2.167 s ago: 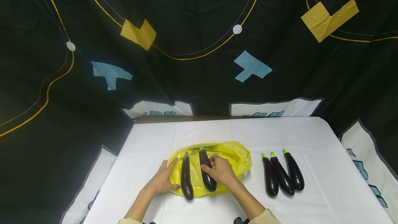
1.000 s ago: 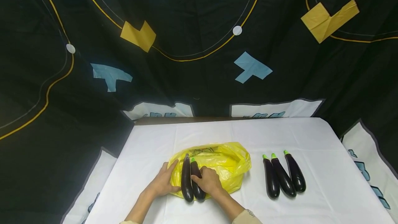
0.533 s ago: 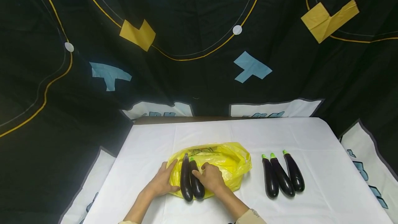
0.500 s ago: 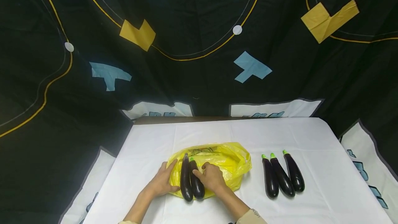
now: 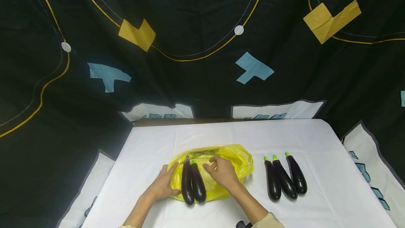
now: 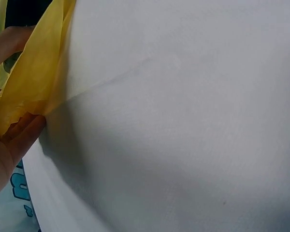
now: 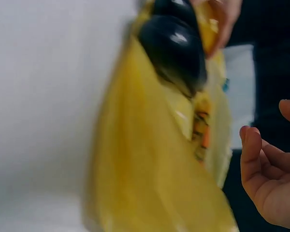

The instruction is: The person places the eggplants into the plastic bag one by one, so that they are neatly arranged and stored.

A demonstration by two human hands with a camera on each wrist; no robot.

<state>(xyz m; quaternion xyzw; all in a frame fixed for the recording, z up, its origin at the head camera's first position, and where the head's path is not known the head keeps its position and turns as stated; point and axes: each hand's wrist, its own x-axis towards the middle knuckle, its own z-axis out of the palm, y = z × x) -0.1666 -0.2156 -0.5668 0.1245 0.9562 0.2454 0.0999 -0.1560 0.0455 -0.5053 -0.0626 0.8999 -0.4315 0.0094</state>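
Two dark purple eggplants lie side by side at the left of a yellow plastic bag [image 5: 227, 175]: the left eggplant [image 5: 187, 182] and the right eggplant [image 5: 198, 183], which has a green stem end. At the bag's left edge my left hand [image 5: 162, 184] grips the plastic, its fingers partly behind the film in the left wrist view. My right hand [image 5: 223, 171] hovers over the bag, to the right of the eggplants. Its fingers are loosely bent and hold nothing, as the right wrist view shows with the hand [image 7: 273, 174] apart from the bag.
Another three eggplants [image 5: 286, 180] with green stem ends lie on the table to the right of the bag. A white cloth [image 5: 237, 133] covers the table. Behind it hangs a black curtain [image 5: 196, 87] with yellow, blue and white shapes.
My right hand moved the right eggplant leftward until it lay beside the other one. It then let go and drew back up and to the right. The left hand has stayed at the bag's edge.
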